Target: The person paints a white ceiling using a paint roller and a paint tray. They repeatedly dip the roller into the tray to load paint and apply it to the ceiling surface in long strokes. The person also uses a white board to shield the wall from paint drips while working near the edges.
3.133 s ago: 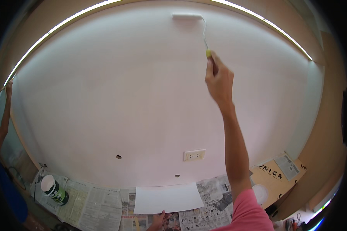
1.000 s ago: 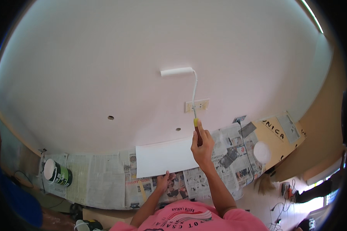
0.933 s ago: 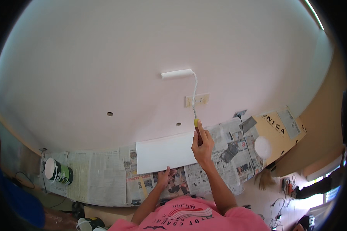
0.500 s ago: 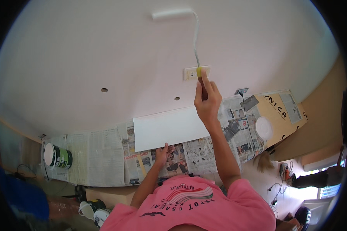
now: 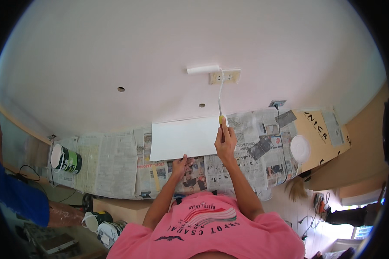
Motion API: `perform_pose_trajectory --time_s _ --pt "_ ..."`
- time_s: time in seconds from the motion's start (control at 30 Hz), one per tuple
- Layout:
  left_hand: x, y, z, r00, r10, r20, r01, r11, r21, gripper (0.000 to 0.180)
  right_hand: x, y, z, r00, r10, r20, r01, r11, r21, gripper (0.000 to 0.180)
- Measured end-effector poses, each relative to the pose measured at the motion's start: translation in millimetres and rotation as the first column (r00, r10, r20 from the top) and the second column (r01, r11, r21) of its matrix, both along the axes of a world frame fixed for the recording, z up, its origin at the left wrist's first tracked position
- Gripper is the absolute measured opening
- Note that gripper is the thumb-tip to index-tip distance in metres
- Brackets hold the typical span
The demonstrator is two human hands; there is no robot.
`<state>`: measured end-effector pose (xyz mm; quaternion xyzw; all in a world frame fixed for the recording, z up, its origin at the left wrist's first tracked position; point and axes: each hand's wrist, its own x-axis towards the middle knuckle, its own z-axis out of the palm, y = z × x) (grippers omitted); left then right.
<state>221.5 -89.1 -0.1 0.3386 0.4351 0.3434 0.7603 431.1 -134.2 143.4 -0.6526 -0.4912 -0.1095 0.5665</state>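
My right hand [image 5: 225,143] is closed round the handle of a paint roller [image 5: 203,69], whose long wire frame runs up the pale wall. The white roller sleeve is beside the left end of a cream wall socket [image 5: 225,77], and the frame crosses in front of that socket. A white rectangular sheet [image 5: 183,139] lies on the newspaper-covered ledge, against the foot of the wall. My left hand [image 5: 182,167] rests at the sheet's near edge, palm down with its fingers spread and the thumb at the edge.
Newspaper [image 5: 116,166] covers the ledge. A green-and-black paint bucket [image 5: 66,159] stands at its left, a round white lid [image 5: 300,149] at its right near a cable. Two round holes pierce the wall. A person in blue [image 5: 23,196] is at left; another person's leg [image 5: 348,216] shows at right.
My right hand has drawn the roller down the wall, from well above the socket to beside it. My left hand stays at the sheet's edge.
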Motion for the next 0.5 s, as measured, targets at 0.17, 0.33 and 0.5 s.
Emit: perform_pose_trajectory --time_s 0.17,0.33,0.5 --pt "-0.2 0.9 -2.1 1.0 0.012 0.026 -0.011 1.0 -0.011 0.044 5.9 14.0 13.1 1.0 0.011 -0.027 -0.01 0.999 0.045 0.056" --pt "0.0 1.0 -5.0 0.998 0.03 0.051 -0.03 1.0 0.004 0.043 6.5 13.1 8.6 1.0 0.013 0.003 -0.013 0.999 0.046 0.055" --pt "-0.3 1.1 -3.4 0.999 0.004 0.051 -0.004 1.0 -0.008 0.039 13.6 -2.9 19.2 0.998 0.0 0.057 -0.004 0.998 0.07 0.048"
